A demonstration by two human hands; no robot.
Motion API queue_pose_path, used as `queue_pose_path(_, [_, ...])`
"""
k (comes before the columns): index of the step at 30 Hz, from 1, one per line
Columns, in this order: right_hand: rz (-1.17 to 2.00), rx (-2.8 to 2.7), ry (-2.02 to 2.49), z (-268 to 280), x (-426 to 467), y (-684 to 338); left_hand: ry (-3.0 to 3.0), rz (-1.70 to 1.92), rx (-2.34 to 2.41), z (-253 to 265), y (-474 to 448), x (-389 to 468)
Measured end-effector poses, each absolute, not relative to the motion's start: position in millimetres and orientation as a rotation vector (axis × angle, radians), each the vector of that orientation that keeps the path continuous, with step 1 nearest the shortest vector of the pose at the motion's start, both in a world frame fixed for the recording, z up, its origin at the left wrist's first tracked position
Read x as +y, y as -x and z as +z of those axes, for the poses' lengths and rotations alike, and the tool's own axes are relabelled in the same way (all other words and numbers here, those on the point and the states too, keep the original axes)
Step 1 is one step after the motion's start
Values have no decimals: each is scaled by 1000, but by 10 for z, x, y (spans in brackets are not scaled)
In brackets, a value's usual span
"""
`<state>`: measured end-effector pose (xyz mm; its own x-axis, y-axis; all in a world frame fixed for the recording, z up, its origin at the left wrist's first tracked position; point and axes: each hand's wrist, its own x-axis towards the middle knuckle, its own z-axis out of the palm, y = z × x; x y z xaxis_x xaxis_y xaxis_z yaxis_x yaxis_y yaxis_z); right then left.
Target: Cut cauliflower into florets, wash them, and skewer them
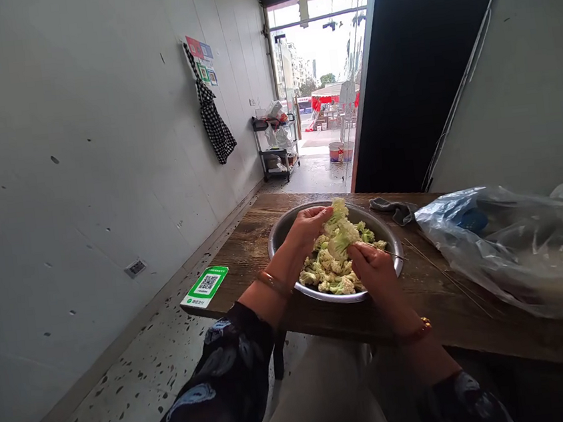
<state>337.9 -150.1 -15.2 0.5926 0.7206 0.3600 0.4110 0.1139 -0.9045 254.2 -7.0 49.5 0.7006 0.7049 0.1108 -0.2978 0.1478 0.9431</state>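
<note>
A metal bowl on the wooden table holds many cauliflower florets. Over it, my left hand is closed on a cauliflower floret with thumb and fingers. My right hand grips a thin skewer, whose tail sticks out to the right past the bowl's rim. Pale florets sit between the two hands at the skewer's front end. The tip of the skewer is hidden among them.
Several loose skewers lie on the table right of the bowl. Beyond them rests a large clear plastic bag. A dark grey cloth lies behind the bowl. At the table's left corner is a green QR-code card.
</note>
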Motion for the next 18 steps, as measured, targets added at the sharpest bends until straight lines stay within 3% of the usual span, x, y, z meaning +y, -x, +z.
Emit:
queue_pose_path(12, [269, -959, 1518, -129, -1527, -3345, -1216, 712, 338, 359, -2550, -209])
queue_pose_path(18, [452, -881, 1424, -79, -1510, -3359, -1197, 691, 354, 350, -2549, -153])
